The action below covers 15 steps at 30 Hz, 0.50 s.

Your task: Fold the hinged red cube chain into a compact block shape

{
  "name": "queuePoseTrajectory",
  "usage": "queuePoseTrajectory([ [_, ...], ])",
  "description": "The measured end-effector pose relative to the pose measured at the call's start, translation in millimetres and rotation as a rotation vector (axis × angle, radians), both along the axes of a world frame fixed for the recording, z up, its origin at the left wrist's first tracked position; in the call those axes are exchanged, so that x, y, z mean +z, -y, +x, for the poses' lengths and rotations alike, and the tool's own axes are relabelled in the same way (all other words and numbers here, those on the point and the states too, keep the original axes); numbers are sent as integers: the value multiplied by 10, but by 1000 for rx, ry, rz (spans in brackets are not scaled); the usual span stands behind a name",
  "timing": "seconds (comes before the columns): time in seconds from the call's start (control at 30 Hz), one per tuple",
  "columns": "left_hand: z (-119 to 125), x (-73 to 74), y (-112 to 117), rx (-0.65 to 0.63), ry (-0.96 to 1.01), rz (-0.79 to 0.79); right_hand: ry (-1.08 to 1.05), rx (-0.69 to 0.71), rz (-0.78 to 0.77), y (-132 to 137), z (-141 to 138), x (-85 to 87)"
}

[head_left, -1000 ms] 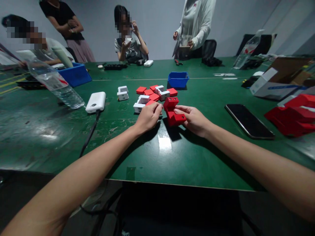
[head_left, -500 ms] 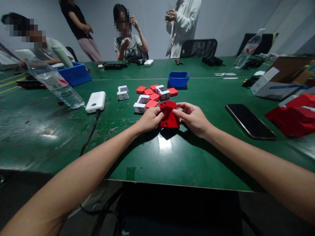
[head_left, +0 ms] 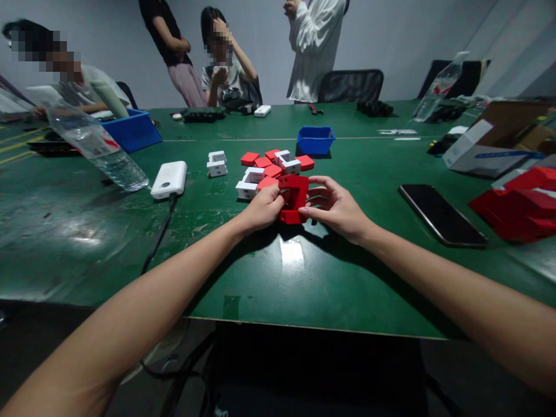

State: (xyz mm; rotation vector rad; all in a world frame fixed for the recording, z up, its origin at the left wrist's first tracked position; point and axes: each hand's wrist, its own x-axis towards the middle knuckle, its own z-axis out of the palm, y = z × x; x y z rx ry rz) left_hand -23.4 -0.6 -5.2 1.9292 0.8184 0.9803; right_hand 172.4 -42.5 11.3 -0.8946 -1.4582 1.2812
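Left hand (head_left: 264,207) pinching — right hand (head_left: 337,209) (more loosely) curved.

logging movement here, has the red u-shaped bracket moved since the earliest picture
Yes: the red U-shaped bracket has shifted slightly left and turned, judged against the small blue bin beyond it.

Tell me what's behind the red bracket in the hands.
Behind the red bracket lie red pieces, a white bracket and, farther back, a small blue bin. Whatever its body directly covers cannot be seen.

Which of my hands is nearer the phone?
Right. Your right hand is left of the phone; your left hand is farther left, at the red part's far side.
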Motion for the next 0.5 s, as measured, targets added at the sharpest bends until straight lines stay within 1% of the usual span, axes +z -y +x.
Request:
queuePoseTrajectory([
  [0.1,5,0,6,-14,34,-17,16,-12,2,-6,-7,-9],
  [0.33,29,-1,39,28,60,46,20,-14,-8,-25,1,-34],
  [0.5,29,-3,59,72,79,50,24,-37,-47,-48,7,-59],
])
